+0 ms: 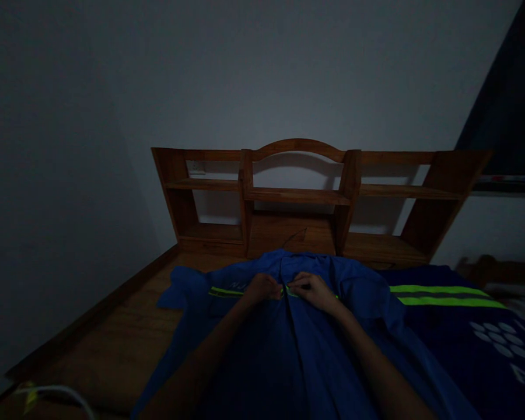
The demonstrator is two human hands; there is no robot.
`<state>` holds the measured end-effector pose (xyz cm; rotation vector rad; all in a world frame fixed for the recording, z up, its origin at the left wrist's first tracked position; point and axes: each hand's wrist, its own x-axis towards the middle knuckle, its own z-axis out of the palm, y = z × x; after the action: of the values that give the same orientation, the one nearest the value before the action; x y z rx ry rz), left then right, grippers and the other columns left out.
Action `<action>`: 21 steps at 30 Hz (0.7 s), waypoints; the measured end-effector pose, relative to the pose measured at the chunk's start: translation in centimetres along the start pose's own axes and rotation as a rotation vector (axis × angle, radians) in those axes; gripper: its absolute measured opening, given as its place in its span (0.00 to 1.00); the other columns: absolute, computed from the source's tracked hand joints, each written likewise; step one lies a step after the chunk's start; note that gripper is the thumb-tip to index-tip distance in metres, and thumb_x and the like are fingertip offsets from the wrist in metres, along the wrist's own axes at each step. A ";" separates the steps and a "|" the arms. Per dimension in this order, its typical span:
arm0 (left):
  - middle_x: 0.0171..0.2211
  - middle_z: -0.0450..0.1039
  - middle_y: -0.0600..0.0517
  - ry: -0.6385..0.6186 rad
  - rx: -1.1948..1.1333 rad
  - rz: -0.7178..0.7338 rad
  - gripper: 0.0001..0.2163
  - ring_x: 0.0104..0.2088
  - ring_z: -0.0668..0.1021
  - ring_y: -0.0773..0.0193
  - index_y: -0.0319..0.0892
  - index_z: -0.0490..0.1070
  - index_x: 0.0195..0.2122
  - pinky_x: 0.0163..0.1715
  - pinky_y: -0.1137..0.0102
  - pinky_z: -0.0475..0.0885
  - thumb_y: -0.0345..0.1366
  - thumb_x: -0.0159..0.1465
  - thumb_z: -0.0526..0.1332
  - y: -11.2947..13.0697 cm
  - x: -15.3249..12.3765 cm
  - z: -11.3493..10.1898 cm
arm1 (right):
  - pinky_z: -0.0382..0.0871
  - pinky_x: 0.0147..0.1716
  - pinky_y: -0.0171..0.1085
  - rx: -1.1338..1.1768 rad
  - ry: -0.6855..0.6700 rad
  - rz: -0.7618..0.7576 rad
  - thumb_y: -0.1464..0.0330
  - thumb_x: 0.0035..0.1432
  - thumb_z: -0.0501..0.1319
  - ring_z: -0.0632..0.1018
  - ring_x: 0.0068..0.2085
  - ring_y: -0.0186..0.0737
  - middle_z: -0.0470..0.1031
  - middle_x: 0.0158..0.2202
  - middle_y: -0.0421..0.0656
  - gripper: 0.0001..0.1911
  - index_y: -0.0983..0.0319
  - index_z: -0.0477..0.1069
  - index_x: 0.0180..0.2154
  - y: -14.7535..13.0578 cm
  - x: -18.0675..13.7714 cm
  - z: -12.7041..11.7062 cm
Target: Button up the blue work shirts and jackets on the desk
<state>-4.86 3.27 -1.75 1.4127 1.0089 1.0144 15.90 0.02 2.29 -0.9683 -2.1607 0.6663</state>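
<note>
Pinched shut, both hands, at the front opening of one garment; entries run from the left of the frame.

1. White cable (pixel 56 392): lower left corner, loose on the wooden bed platform (pixel 126 338).
2. Left hand (pixel 262 287): centre of frame, fingers curled tight on the left front edge of the blue work jacket (pixel 289 356), at the level of its neon reflective stripe (pixel 222 291).
3. Blue work jacket: spread flat, front up, collar toward the wooden headboard shelf (pixel 297 195).
4. Right hand (pixel 314 290): just beside the left, fingertips closed on the opposite front edge. The two hands almost meet.
5. Navy garment (pixel 455 338): right of frame, striped likewise, untouched.

Step, as judged: fastening or aligning the jacket's front at chest height; the dim light hides whether a button or zip is involved. A next move would call for keeping both edges level, so the stripe halves line up, with fine fingertip work.
</note>
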 end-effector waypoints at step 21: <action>0.27 0.71 0.53 -0.036 0.144 0.291 0.05 0.27 0.76 0.66 0.39 0.66 0.32 0.30 0.70 0.72 0.34 0.55 0.58 0.8 -1.2 1.9 | 0.67 0.37 0.34 0.047 0.185 0.031 0.64 0.56 0.58 0.75 0.36 0.38 0.76 0.34 0.43 0.10 0.60 0.77 0.36 0.6 0.0 1.1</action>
<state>-3.34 1.54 -1.17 1.7270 0.8802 1.1384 15.40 0.21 1.18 -1.0000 -1.9640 0.6146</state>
